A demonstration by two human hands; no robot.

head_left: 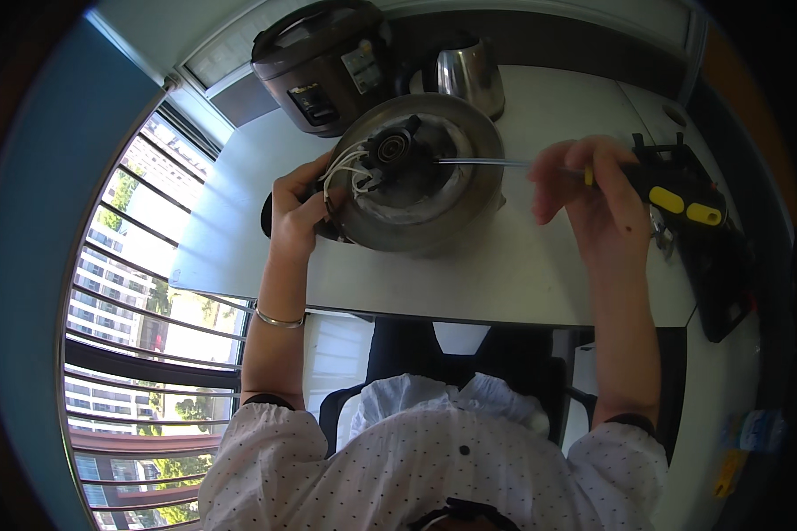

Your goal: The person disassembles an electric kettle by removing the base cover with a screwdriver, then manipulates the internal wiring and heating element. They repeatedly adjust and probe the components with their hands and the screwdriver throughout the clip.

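Your left hand (pixel 297 211) gripped the rim of an overturned electric kettle (pixel 421 181), its fingers clenched on the edge at about nine o'clock of the round base. The kettle lay tipped on the white bench (pixel 522 265), its underside facing you, near the middle of the bench and a little toward twelve o'clock from your chest. The bottom cover was off, so the black connector block (pixel 392 149) showed at the centre of the base, with white wires (pixel 345 168) looping from it toward your left hand.

Your right hand (pixel 589 199) held a screwdriver (pixel 584 173) with a black and yellow handle; the fingers were closed round the handle near its front end, and the handle's tail stuck out at three o'clock of the hand. The thin metal shaft ran level from your hand toward nine o'clock, its tip reaching the connector block at the kettle's centre. Whether the tip sat in a screw, the picture was too small to tell.

At twelve o'clock of the kettle stood a dark rice cooker (pixel 328 62), and just beside it, at its three o'clock, a steel kettle body (pixel 471 75). A black tool case (pixel 708 248) lay at three o'clock of your right hand, along the bench edge. A thin bracelet (pixel 279 319) circled your left wrist.
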